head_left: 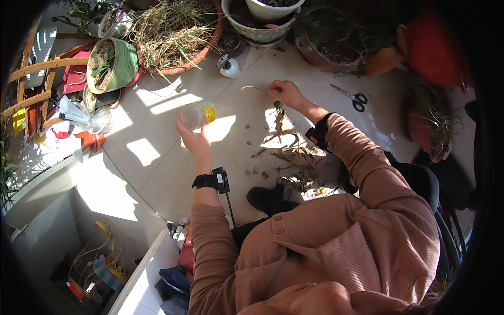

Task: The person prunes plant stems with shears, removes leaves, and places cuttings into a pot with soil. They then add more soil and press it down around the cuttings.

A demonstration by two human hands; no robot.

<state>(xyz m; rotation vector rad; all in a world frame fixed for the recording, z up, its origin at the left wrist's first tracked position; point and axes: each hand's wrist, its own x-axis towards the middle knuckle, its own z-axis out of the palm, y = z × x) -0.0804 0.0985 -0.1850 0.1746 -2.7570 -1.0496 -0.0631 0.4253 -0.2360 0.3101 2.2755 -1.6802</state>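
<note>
My left hand grips a clear plastic jar with a yellow label, its fingers spread round the side. The jar is held above the sunlit tile floor. Farther right, my right hand hovers with its fingers curled in, and nothing shows between them. Just below that hand is a small green leaf atop a plant cutting with a brown stem. Its roots reach towards a crumpled, soil-stained bag. Black-handled scissors lie on the floor to the right of my right hand.
A white spray bottle stands near a terracotta planter of dry grass. More pots, among them a green pot and a brown pot, line the far side. A wooden rack is at left. Soil crumbs dot the floor.
</note>
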